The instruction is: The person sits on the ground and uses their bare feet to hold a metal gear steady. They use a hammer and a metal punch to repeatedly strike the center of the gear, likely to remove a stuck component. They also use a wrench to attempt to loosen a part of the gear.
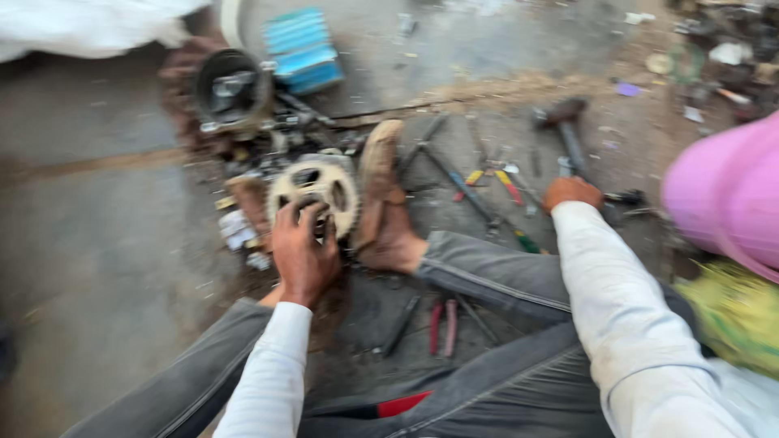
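I sit on a dirty concrete floor with my legs spread, and the picture is blurred by motion. My left hand point(303, 243) grips a round toothed sprocket wheel point(315, 188) that stands between my feet. My right foot in a brown sandal point(381, 199) rests right beside the wheel. My right hand point(572, 192) reaches far to the right among loose tools near a dark hammer point(565, 127). Its fingers are closed on something small and dark; I cannot tell what.
A dark round engine part point(230, 88) and a blue ribbed box point(302, 50) lie beyond the wheel. Screwdrivers and pliers with coloured handles point(497, 184) lie scattered ahead, red-handled pliers point(444, 326) between my legs. A pink object point(726, 195) fills the right edge.
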